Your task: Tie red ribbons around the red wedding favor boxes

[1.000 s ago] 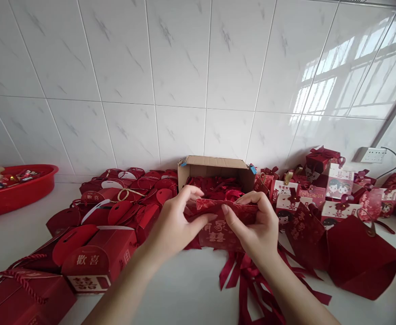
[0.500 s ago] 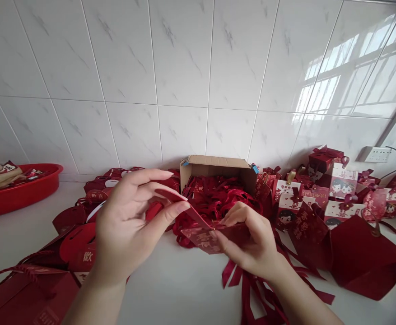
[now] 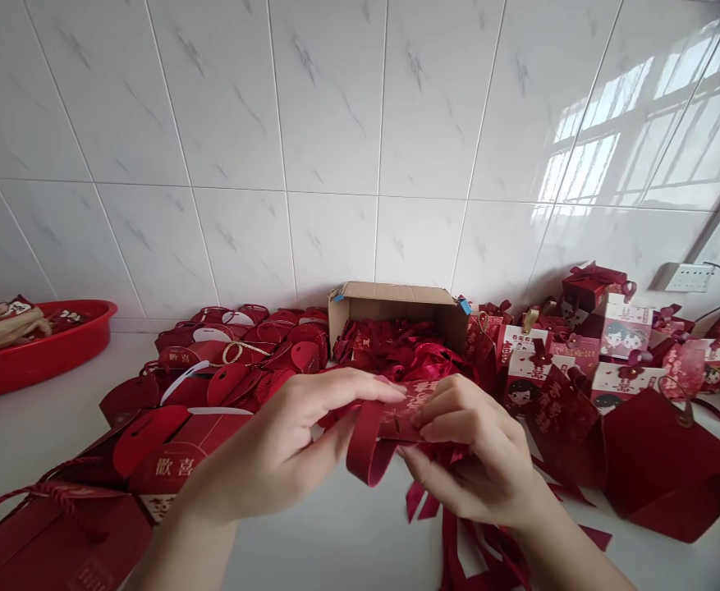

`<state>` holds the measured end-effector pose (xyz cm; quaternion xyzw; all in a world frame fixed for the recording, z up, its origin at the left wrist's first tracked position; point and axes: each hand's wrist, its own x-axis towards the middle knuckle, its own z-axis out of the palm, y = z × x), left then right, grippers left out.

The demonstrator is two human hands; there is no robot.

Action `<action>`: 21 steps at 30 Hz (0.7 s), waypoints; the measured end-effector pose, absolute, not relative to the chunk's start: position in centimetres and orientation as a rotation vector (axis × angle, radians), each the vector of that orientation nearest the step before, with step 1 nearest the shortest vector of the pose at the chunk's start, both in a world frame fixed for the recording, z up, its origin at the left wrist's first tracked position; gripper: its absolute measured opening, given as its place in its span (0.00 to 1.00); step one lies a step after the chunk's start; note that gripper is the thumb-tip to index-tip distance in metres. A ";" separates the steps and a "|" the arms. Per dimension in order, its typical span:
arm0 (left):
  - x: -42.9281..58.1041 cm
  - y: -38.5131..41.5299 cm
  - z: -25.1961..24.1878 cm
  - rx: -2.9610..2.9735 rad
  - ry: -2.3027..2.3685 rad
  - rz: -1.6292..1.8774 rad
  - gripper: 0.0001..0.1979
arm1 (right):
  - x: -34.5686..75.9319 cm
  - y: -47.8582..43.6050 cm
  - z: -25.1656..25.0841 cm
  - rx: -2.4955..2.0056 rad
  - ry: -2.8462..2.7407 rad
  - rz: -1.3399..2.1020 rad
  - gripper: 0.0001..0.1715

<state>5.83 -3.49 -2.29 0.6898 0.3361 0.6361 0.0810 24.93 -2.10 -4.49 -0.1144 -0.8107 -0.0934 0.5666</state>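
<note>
Both hands work on a small red candy box with gold characters (image 3: 396, 421), above the white counter. My left hand (image 3: 286, 439) is closed on its left side, fingers on top and thumb beneath. A dark red strap (image 3: 367, 443) hangs from the box in a curved loop beside that thumb. Pinching the box's right side is my right hand (image 3: 476, 447), fingertips next to a small slot in the card. The underside of the box is hidden by the hands. Red ribbons (image 3: 458, 533) lie on the counter below my right hand.
Behind the hands stands an open cardboard box (image 3: 396, 292) full of red ribbon. Red boxes with cords (image 3: 70, 525) crowd the left. Finished-looking gift boxes (image 3: 624, 320) and a large red box (image 3: 667, 464) stand right. A red basin (image 3: 39, 365) sits far left, a power strip (image 3: 685, 277) by the wall.
My left hand has moved down and right, bringing the raised strap over into a loop. The candy box has turned, and my right hand has shifted slightly right.
</note>
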 end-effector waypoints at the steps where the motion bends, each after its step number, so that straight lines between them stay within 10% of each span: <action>1: 6.1 -3.4 -2.3 2.067 1.001 1.886 0.13 | 25.0 -2.1 -4.4 -0.276 -1.906 -0.224 0.13; 21: 6.3 -2.9 -1.1 2.277 0.885 1.313 0.08 | 25.4 -2.0 -4.3 -0.323 -1.883 -0.252 0.12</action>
